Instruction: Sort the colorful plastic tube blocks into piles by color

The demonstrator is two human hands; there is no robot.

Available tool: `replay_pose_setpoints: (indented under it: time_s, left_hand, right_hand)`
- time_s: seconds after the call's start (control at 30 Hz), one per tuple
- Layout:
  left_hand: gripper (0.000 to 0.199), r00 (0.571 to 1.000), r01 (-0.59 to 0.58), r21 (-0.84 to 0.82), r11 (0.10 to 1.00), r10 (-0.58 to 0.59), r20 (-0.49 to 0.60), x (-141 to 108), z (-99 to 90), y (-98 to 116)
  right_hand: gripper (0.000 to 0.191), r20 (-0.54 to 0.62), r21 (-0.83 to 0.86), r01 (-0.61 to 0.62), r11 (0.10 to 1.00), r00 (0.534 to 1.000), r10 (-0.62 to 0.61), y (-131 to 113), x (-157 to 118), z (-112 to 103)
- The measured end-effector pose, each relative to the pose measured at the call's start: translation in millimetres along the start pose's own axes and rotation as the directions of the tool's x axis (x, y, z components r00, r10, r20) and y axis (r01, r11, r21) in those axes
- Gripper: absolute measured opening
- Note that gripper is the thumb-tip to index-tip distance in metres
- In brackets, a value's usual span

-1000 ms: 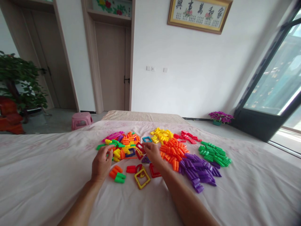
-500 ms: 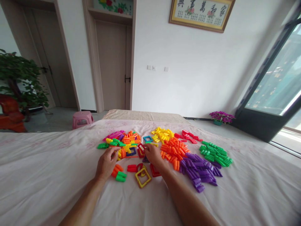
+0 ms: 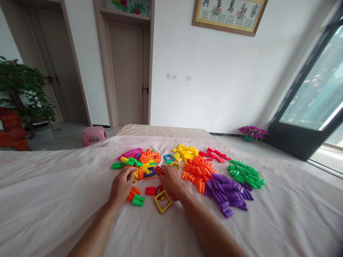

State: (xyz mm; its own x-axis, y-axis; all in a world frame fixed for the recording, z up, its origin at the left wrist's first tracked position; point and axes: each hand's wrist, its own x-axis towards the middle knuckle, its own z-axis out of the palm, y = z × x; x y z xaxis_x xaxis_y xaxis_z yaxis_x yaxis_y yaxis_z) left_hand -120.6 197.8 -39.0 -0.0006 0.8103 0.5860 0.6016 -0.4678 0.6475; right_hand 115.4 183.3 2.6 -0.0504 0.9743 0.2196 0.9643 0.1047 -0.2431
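Observation:
My left hand (image 3: 123,182) is on the left of the toy pieces, fingers curled together at the yellow and orange blocks (image 3: 139,174); what lies between the fingertips is hidden. My right hand (image 3: 171,178) is closed on a red square frame (image 3: 159,170), seen nearly edge-on at its fingertips. Just beyond lies a dark blue square frame (image 3: 149,172). Closer to me are a yellow square frame (image 3: 163,201), a red block (image 3: 150,191) and joined orange and green blocks (image 3: 136,197). More red pieces are partly covered by my right hand and wrist.
Piles of yellow (image 3: 186,152), orange (image 3: 198,169), purple (image 3: 229,194), green (image 3: 245,174) and red blocks (image 3: 215,155) lie to the right. A mixed pile (image 3: 150,155) and a light blue square frame (image 3: 168,157) lie at the back. A wrinkled cloth (image 3: 66,200) covers the table.
My right hand has shifted slightly left and towards me, and the red frame has tipped from facing me to nearly edge-on. A yellow frame behind it shows more. My left hand stays put.

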Motion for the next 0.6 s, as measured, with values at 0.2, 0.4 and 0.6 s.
replay_pose_setpoints:
  time_s: [0.2, 0.4, 0.6]
  left_hand:
    - [0.024, 1.000, -0.006, -0.002, 1.000, 0.006, -0.021, -0.1, -0.7, 3.4]
    - [0.024, 0.999, 0.034, -0.077, 0.996, -0.037, -0.034, 0.6, -3.2, 15.5]
    - [0.045, 0.972, 0.231, -0.424, 0.876, -0.192, 0.133, 1.2, 2.9, 36.4]
  right_hand:
    - [0.032, 0.012, 0.145, -0.071, 0.987, 0.997, 0.070, 12.7, 10.2, 2.8]
    - [0.033, 0.070, 0.718, -0.059, 0.694, 0.997, 0.013, 18.9, 19.3, 0.8]
    - [0.046, 0.293, 0.936, -0.240, 0.257, 0.936, -0.195, -2.4, 5.7, -9.3]
